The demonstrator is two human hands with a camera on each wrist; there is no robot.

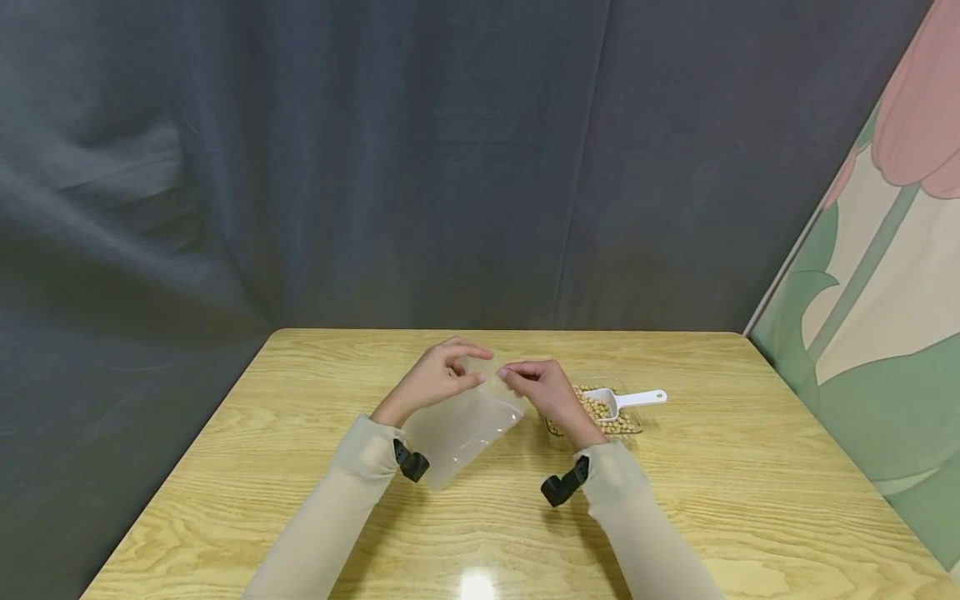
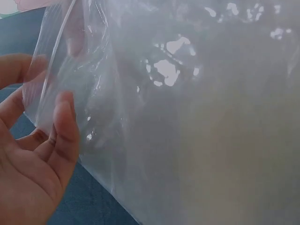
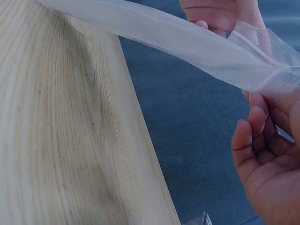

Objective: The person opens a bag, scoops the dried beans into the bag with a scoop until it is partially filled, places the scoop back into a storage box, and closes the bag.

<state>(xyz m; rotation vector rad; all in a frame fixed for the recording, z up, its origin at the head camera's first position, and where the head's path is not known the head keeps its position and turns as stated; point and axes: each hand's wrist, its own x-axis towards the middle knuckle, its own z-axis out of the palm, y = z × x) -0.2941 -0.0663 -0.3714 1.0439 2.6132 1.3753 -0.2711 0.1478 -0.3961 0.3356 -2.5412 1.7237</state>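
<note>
Zip-seal bag (image 1: 461, 429) between your hands, mouth at the fingertips, long axis running back toward your left wrist. Your right hand (image 1: 547, 389) pinches the mouth; your left hand (image 1: 433, 377) has thumb and forefinger parted, grip undetermined. Film clear, limp, glossy. Clear tub (image 1: 637, 428), round tan beans (image 1: 621, 425), white plastic scoop (image 1: 618, 402): beside right hand, the nearer.
</note>
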